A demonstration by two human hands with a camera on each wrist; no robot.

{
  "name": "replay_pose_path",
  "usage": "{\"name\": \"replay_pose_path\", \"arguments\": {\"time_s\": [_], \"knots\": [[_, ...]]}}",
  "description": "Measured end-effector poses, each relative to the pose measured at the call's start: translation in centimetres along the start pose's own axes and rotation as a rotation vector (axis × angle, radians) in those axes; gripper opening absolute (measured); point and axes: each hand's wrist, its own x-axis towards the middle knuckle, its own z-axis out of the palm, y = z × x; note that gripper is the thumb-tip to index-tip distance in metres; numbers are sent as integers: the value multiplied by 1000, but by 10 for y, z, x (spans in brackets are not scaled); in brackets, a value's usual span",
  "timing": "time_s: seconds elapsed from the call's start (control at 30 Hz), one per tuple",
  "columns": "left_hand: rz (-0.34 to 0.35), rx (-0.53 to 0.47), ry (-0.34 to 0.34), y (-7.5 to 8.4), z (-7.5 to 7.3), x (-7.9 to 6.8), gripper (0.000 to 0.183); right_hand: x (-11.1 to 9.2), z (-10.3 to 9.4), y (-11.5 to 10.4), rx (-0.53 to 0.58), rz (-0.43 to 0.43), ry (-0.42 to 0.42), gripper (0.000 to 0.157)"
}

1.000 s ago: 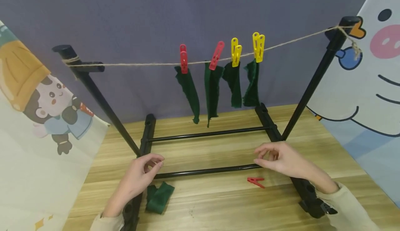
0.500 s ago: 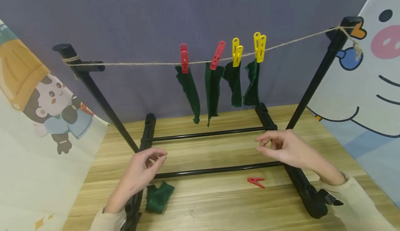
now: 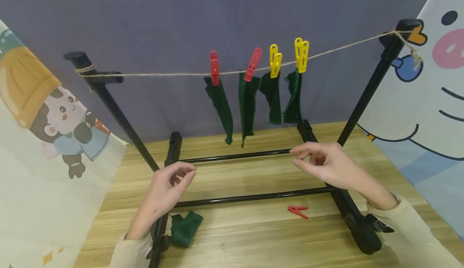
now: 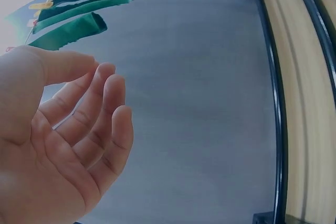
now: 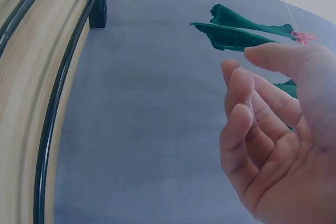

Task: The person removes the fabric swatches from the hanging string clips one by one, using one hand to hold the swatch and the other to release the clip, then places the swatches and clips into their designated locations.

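My left hand [image 3: 164,191] hovers over the left side of a black rack, its fingers loosely bent and nothing between them. On the right, my right hand [image 3: 328,165] hangs in the same relaxed way, thumb close to the fingertips and holding nothing. Several dark green cloth strips [image 3: 247,106] hang from a twine line [image 3: 163,74]. Red clothespins [image 3: 215,72] pin the left ones and yellow clothespins [image 3: 301,54] the right ones. Below my left hand a folded green cloth [image 3: 186,229] lies on the table. One red clothespin [image 3: 298,211] rests on the table below my right hand.
The black rack [image 3: 253,197] has a left post [image 3: 121,117] and a right post [image 3: 366,94], with the twine tied between them. Low crossbars join its feet on the wooden table [image 3: 246,235]. A grey-blue backdrop [image 3: 163,26] stands behind, with cartoon panels at both sides.
Both hands have risen a little, away from the table, the right one more than the left. The cloths and clothespins stay where they were.
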Motion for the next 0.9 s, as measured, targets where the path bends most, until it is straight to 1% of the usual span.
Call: {"name": "replay_pose_path", "arguments": {"time_s": [0.2, 0.4, 0.5, 0.6, 0.77, 0.9], "knots": [[27, -23, 21, 3, 1, 5, 11, 5, -3, -7, 22, 1, 10, 31], [57, -36, 14, 10, 1, 12, 11, 11, -5, -15, -6, 25, 6, 28], [59, -53, 21, 12, 2, 14, 11, 14, -6, -19, -19, 32, 7, 25], [65, -82, 42, 13, 4, 15, 10, 17, -6, -21, -32, 10, 9, 23], [80, -146, 96, 16, 7, 17, 9, 21, -7, -24, -59, -33, 8, 20], [75, -185, 123, 25, 7, 20, 9, 25, -8, -27, -66, -31, 8, 19]]}}
